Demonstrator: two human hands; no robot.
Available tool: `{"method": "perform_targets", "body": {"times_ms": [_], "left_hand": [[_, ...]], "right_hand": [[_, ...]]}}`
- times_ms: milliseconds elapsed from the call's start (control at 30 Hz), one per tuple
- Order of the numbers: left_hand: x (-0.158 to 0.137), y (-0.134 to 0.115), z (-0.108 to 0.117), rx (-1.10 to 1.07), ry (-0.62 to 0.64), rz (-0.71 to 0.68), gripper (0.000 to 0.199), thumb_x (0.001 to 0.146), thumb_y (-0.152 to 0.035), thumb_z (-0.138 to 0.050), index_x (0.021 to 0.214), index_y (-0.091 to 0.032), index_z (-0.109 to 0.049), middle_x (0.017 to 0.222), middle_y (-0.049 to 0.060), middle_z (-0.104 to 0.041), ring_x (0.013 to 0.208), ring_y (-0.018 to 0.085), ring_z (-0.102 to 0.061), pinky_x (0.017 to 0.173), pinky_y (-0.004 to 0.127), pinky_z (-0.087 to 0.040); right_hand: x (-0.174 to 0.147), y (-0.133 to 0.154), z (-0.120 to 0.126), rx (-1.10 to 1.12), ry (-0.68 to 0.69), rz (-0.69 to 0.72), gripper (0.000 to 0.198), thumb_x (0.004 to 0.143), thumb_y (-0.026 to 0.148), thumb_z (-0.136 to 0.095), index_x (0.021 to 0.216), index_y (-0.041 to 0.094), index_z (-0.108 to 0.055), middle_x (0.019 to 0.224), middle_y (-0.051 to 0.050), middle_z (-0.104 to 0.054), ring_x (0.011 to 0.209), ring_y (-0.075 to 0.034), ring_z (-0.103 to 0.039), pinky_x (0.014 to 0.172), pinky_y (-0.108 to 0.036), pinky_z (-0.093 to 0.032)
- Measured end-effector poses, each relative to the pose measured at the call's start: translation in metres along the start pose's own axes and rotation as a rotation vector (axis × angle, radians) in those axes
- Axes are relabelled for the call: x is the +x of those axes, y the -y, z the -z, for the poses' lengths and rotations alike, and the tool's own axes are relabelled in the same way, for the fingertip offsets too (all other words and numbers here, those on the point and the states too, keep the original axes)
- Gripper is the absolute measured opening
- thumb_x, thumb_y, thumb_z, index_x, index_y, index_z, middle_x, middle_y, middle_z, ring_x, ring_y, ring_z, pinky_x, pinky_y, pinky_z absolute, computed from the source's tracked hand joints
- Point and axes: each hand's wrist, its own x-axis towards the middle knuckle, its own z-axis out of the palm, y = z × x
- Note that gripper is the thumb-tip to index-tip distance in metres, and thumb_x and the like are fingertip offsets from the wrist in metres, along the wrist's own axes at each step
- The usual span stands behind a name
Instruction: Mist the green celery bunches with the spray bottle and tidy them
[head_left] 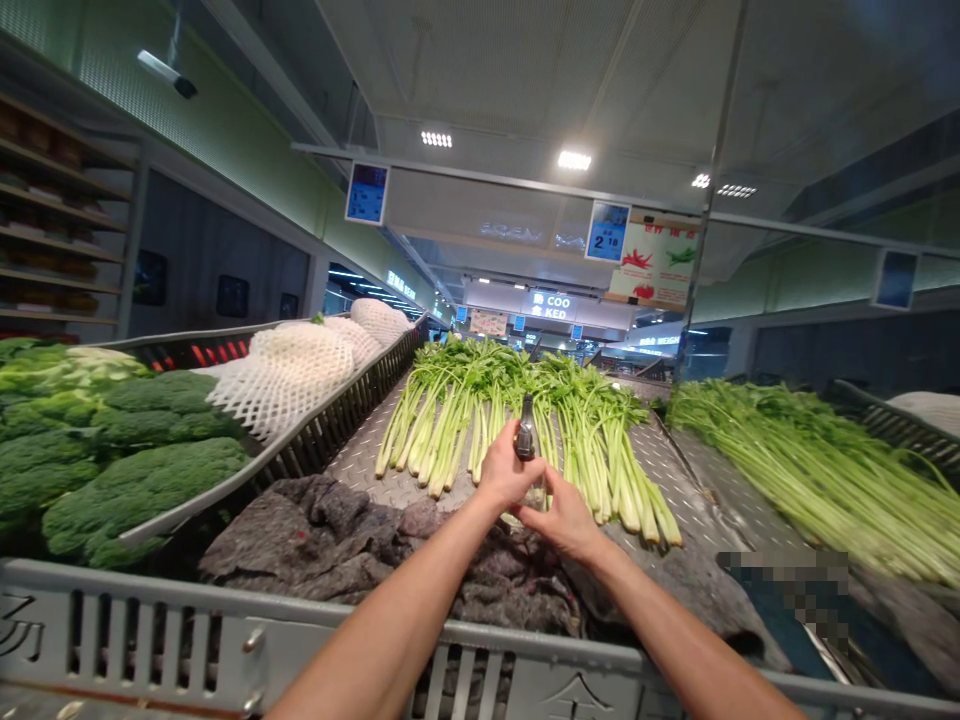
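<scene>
A spray bottle (526, 440) with a black head and a clear body is held upright over the celery, its nozzle pointing away from me. My left hand (504, 470) is closed around its neck. Lower down, my right hand (561, 515) has its thumb and fingers curled against the clear body, which the hands largely hide. Behind them the celery (442, 420) lies in bunches, leaves toward the back and pale stalk ends toward me, on a grey patterned board (360, 440). A crumpled dark grey cloth (315, 545) lies below my hands along the front.
A grey slatted crate edge (285, 640) runs across the front. To the left are broccoli (157, 480) and produce in white foam netting (300, 365), bordered by a black crate wall (390, 370). A mirror (810, 330) on the right reflects celery. Price signs (607, 230) hang overhead.
</scene>
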Motion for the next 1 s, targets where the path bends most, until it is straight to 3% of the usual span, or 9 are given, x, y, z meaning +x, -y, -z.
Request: {"method": "perform_targets", "body": {"times_ms": [300, 500, 667, 900, 1000], "left_hand": [[-0.003, 0.002, 0.003, -0.014, 0.015, 0.008, 0.034, 0.058, -0.023, -0.056, 0.091, -0.018, -0.049, 0.064, -0.005, -0.050, 0.058, 0.010, -0.046, 0.054, 0.022, -0.038], [-0.008, -0.001, 0.003, -0.043, 0.048, 0.039, 0.035, 0.060, -0.023, -0.056, 0.094, -0.018, -0.049, 0.068, -0.004, -0.053, 0.061, 0.011, -0.049, 0.056, 0.023, -0.039], [-0.013, -0.005, -0.001, 0.010, 0.059, 0.010, 0.042, 0.060, -0.021, -0.056, 0.100, -0.020, -0.047, 0.076, -0.002, -0.055, 0.067, 0.012, -0.051, 0.062, 0.025, -0.040], [-0.017, -0.008, -0.003, -0.084, 0.117, 0.002, 0.037, 0.059, -0.016, -0.054, 0.095, -0.019, -0.047, 0.066, -0.005, -0.052, 0.059, 0.010, -0.049, 0.056, 0.022, -0.039], [-0.017, -0.013, -0.003, -0.081, 0.123, 0.011, 0.036, 0.058, -0.015, -0.054, 0.093, -0.018, -0.048, 0.065, -0.005, -0.052, 0.058, 0.009, -0.049, 0.056, 0.021, -0.038]], "right_hand": [[-0.005, 0.007, -0.003, -0.018, -0.003, -0.004, 0.045, 0.061, 0.028, -0.060, 0.104, 0.019, -0.049, 0.099, -0.003, -0.059, 0.089, -0.018, -0.054, 0.079, -0.032, -0.042], [-0.011, 0.006, 0.000, -0.019, -0.019, -0.036, 0.059, 0.059, 0.031, -0.062, 0.114, 0.020, -0.043, 0.111, -0.006, -0.055, 0.099, -0.021, -0.052, 0.084, -0.035, -0.040], [-0.016, 0.002, 0.001, -0.014, 0.012, -0.060, 0.057, 0.059, 0.028, -0.062, 0.113, 0.019, -0.045, 0.103, -0.005, -0.058, 0.083, -0.018, -0.056, 0.074, -0.030, -0.043], [-0.024, 0.005, 0.001, -0.070, -0.054, -0.068, 0.049, 0.059, 0.030, -0.061, 0.105, 0.019, -0.049, 0.076, 0.001, -0.060, 0.060, -0.012, -0.051, 0.056, -0.024, -0.040], [-0.026, 0.008, 0.004, -0.068, -0.079, -0.080, 0.048, 0.058, 0.027, -0.061, 0.104, 0.019, -0.050, 0.075, 0.002, -0.059, 0.058, -0.011, -0.050, 0.056, -0.024, -0.040]]}}
